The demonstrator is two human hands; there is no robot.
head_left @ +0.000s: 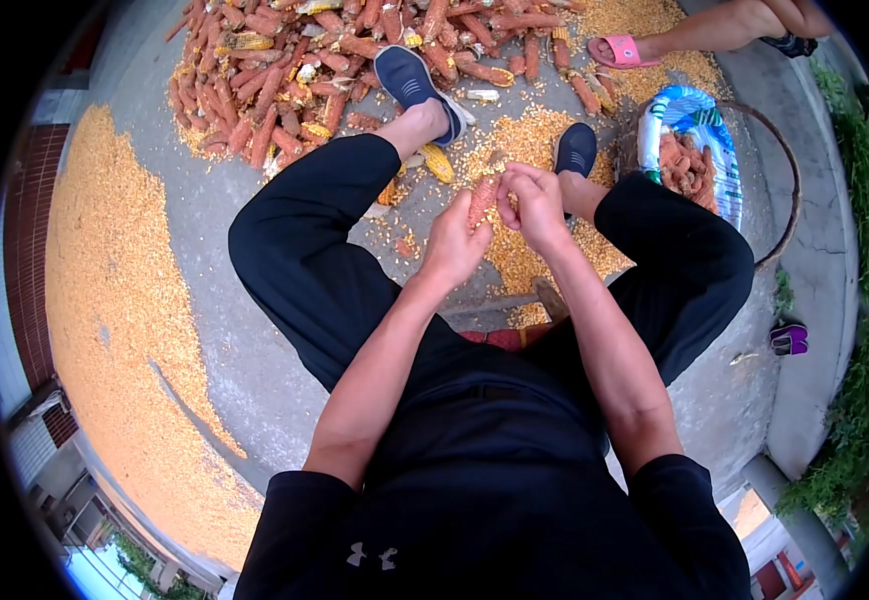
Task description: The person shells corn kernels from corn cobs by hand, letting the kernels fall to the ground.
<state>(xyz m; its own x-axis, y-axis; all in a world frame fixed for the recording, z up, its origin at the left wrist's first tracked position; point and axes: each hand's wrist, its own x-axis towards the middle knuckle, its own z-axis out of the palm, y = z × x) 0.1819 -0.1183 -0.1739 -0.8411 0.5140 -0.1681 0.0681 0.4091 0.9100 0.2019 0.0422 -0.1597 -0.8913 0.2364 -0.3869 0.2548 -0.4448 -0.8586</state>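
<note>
My left hand (454, 241) is wrapped round the lower part of a reddish corn cob (484, 197), which looks mostly stripped of kernels. Against the cob's upper right side, my right hand (536, 208) is closed with its fingers curled; part of the cob is hidden there. Both hands are between my knees, above loose yellow kernels (519, 262) on the concrete. Close to my shoe lies a cob with yellow kernels (437, 162) still on it.
A large heap of cobs (274, 85) lies ahead. Spread kernels (119, 330) cover the ground at left. At right stands a handled basket (729, 185) with a plastic lining and cobs inside. Another person's foot in a pink sandal (622, 52) is at upper right; purple shoes (788, 339) lie farther right.
</note>
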